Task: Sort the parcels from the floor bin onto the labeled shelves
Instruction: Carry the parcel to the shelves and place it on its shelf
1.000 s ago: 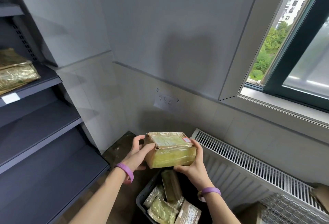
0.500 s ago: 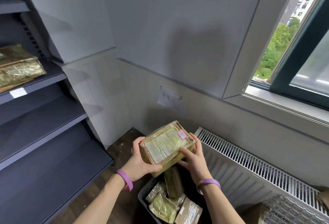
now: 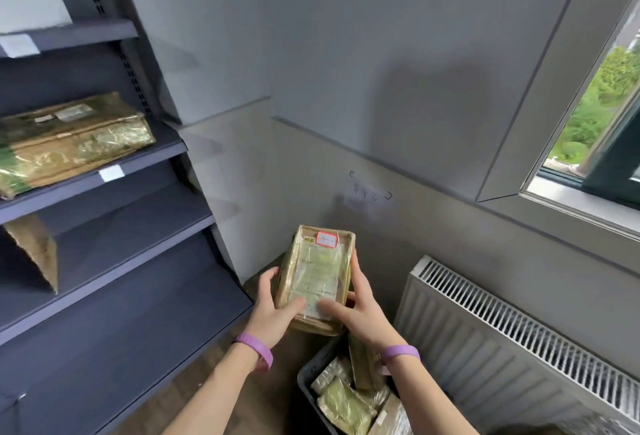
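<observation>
A tape-wrapped brown parcel with a red-bordered sticker near its far end is held upright above the grey floor bin. My left hand grips its left side and lower edge, thumb on the label face. My right hand grips the right side, thumb across the bottom of the label. Several more wrapped parcels lie in the bin. The dark shelving unit stands to the left, with white label tags on its shelf edges.
A large wrapped parcel lies on the middle shelf; a brown parcel leans on the shelf below. A white radiator stands at the right under the window. A paper note is stuck to the wall behind.
The parcel has been turned from lying flat to standing with its label face toward me. My view has swung left, so more of the shelves shows.
</observation>
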Demonstrator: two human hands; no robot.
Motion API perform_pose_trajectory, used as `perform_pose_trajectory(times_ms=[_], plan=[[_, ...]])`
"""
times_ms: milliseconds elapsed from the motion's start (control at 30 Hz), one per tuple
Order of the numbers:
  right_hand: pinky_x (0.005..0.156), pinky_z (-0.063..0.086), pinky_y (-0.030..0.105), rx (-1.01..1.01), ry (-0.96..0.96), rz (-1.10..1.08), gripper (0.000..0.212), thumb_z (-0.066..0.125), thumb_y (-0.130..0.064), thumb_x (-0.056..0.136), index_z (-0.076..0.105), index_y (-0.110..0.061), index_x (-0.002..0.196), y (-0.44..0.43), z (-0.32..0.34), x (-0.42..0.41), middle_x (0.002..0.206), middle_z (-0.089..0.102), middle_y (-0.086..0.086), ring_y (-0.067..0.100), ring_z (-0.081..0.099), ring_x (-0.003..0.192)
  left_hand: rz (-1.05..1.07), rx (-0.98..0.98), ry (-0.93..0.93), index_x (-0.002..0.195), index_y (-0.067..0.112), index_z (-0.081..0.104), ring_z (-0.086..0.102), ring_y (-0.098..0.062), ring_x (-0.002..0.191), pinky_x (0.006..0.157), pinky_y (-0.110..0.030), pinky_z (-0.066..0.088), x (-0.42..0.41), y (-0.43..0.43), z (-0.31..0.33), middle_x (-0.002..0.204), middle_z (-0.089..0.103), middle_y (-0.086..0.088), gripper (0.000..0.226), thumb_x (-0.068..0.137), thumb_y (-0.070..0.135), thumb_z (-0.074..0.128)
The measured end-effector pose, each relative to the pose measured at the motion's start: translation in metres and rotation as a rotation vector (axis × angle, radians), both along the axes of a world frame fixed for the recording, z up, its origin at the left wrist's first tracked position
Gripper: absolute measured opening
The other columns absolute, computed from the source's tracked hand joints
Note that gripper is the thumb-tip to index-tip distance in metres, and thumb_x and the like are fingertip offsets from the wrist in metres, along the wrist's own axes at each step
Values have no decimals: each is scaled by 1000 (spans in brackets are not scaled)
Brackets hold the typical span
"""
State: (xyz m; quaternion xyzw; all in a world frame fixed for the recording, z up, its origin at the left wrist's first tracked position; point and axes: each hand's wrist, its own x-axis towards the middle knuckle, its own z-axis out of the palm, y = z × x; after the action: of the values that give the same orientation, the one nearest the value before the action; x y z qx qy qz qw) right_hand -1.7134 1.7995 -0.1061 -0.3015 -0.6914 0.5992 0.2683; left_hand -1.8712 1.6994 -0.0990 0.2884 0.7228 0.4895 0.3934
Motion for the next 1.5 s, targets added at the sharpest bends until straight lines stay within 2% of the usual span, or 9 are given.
perform_pose_trajectory(times_ms=[167,300,400,500,733,967,1167,1333,1500], plan=[[104,47,34,-17,10,130,112,81,-11,77,0,-55,141,-23,23,-21,152,31,-8,17,44,135,42,68,74,118,53,30,57,-16,109,90,-44,52,-24,-35,11,123,50,11,61,79,32,73],[90,54,26,-38,42,235,107,74,-1,81,5,-53,144,-56,34,-56,148,42,-4,12,60,120,130,151,87,107,61,28,54,-4,106,80,-23,50,-45,-82,22,119,44,24,61,80,29,73],[80,55,19,-25,37,307,106,74,-2,82,6,-56,143,-84,37,-81,135,52,-23,6,64,111,200,159,111,119,49,26,50,-3,108,76,-14,45,-62,-121,26,122,41,20,64,80,28,73],[79,55,19,-20,1,396,106,72,-3,84,3,-53,146,-111,38,-104,122,58,-35,7,65,110,271,148,135,122,43,25,50,-8,111,73,-12,43,-75,-159,27,124,41,15,66,80,27,73],[91,56,33,-24,8,475,98,68,-4,87,11,-59,144,-195,36,-156,128,60,-24,13,63,115,433,182,139,111,52,27,52,-2,99,60,0,43,-97,-257,29,115,42,25,64,78,25,74],[81,55,19,-45,77,552,80,67,-14,90,24,-56,143,-304,21,-215,124,53,-40,-5,57,115,641,162,144,115,60,26,53,2,100,68,-14,43,-124,-374,23,115,46,25,64,76,36,71],[94,52,25,-41,93,677,80,65,-8,91,23,-49,146,-392,23,-274,130,56,-30,3,58,119,807,147,195,127,56,28,52,15,103,68,-4,44,-151,-466,21,118,50,34,66,86,20,64],[96,53,32,-44,85,786,77,64,-10,92,24,-44,148,-457,17,-325,127,59,-28,2,59,118,957,173,240,132,47,34,55,5,111,93,-23,47,-176,-527,17,126,55,23,66,88,4,59],[96,52,28,-39,59,898,81,67,-7,89,25,-45,147,-514,6,-385,124,59,-32,0,59,117,1089,115,227,143,28,33,56,-7,114,97,-31,48,-209,-583,10,130,54,14,66,88,6,61]])
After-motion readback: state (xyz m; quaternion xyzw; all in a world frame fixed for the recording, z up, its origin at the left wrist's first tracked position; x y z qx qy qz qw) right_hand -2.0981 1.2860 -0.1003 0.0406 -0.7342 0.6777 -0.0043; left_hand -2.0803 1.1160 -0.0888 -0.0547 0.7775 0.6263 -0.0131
